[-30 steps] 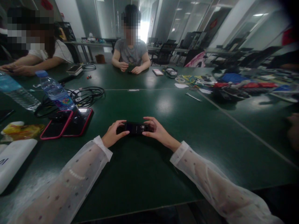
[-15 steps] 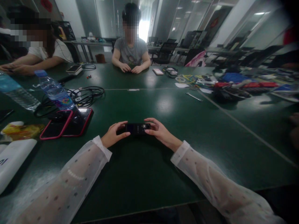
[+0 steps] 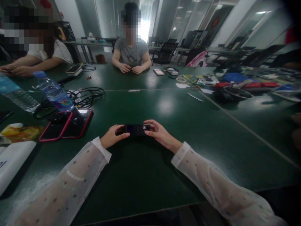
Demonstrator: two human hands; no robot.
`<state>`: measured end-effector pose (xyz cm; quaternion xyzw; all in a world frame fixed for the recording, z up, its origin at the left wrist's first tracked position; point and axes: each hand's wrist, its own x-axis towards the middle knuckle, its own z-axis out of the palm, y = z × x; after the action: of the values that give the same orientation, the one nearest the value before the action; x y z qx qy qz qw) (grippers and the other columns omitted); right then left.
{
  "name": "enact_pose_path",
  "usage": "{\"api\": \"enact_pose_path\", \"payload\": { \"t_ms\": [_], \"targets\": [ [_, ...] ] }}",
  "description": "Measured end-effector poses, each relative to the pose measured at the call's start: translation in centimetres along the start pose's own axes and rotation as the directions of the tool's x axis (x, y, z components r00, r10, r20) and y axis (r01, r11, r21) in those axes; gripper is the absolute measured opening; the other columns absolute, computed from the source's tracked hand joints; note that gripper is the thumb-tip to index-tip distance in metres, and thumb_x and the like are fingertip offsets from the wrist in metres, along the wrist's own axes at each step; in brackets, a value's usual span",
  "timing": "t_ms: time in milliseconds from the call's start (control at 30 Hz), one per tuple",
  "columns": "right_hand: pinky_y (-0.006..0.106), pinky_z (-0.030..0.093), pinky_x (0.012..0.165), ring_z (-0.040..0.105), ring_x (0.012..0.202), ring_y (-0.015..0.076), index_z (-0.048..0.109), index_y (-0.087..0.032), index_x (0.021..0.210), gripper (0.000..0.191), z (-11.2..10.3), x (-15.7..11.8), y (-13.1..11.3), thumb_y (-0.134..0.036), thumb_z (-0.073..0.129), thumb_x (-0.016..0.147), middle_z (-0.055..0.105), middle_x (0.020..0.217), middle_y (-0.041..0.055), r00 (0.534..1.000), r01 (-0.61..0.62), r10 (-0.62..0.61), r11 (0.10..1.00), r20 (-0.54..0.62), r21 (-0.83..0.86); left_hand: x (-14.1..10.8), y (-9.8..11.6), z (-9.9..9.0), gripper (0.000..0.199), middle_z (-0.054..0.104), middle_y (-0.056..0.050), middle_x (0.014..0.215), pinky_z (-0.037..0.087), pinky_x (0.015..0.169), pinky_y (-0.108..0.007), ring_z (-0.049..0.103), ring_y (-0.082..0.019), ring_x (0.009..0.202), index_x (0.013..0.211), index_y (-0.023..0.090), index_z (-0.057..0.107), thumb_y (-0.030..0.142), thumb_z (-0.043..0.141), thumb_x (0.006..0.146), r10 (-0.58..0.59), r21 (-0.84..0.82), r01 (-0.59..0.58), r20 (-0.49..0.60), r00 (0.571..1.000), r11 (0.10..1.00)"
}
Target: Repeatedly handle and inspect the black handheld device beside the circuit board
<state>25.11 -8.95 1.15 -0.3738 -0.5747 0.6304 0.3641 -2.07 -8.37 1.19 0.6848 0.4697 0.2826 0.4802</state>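
A small black device [image 3: 136, 129] with a dark screen and small pale markings lies sideways between my hands, low over the green table [image 3: 150, 175]. My left hand [image 3: 114, 136] is closed on its left end, thumb on the near face. At the right end my right hand [image 3: 160, 133] grips it, thumb near a small white marking and fingers behind. To the left of my hands are two phones with red edges, one [image 3: 55, 127] overlapping the other [image 3: 80, 124]. What the far fingers touch behind the device is hidden.
Bottles [image 3: 55, 92] [image 3: 18, 94], black cables [image 3: 90, 95], a yellow packet [image 3: 21, 132] and a white box [image 3: 15, 163] are at left. A wrench [image 3: 195, 97] lies ahead right, before a cluttered pile [image 3: 235, 88]. Two people sit across the table.
Both hands and the device keep nearly the same pose. The whole view has shifted very slightly. The fingers of the person opposite have moved a little.
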Motion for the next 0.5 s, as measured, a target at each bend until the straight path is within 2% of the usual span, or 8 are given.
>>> {"api": "enact_pose_path", "payload": {
  "t_ms": [167,300,500],
  "targets": [
    [0.047,0.047,0.101,0.058,0.115,0.0214,0.049,-0.026,0.119,0.043,0.4,0.0,-0.2,-0.03,0.068,0.081,0.057,0.125,0.0075,0.999,0.033,-0.033,0.999,-0.005,-0.043,0.2,-0.1,0.1,0.052,0.063,-0.013,0.123,0.045,0.1,-0.051,0.061,-0.029,0.112,0.119,0.017,0.059,0.047,0.069,0.077,-0.029,-0.042,0.028,-0.02,0.999,0.999],
    [0.047,0.047,0.1,0.057,0.116,0.0217,0.049,-0.025,0.118,0.047,0.8,-0.1,-0.3,-0.033,0.071,0.078,0.055,0.126,0.0071,0.998,0.056,-0.056,0.986,0.004,-0.159,0.4,-0.8,0.0,0.051,0.063,-0.011,0.124,0.044,0.1,-0.052,0.061,-0.028,0.112,0.12,0.019,0.059,0.047,0.067,0.079,-0.008,-0.061,0.008,0.0,1.0,0.998],
    [0.047,0.047,0.099,0.057,0.112,0.0232,0.052,-0.026,0.117,0.051,0.8,0.0,-0.1,-0.035,0.077,0.073,0.054,0.124,0.0054,0.986,0.158,-0.167,0.925,0.002,-0.344,0.5,-0.6,0.2,0.057,0.062,-0.015,0.125,0.041,0.102,-0.045,0.059,-0.026,0.114,0.123,0.012,0.057,0.05,0.063,0.081,-0.039,-0.107,0.039,0.0,0.999,0.993]
  ]
}}
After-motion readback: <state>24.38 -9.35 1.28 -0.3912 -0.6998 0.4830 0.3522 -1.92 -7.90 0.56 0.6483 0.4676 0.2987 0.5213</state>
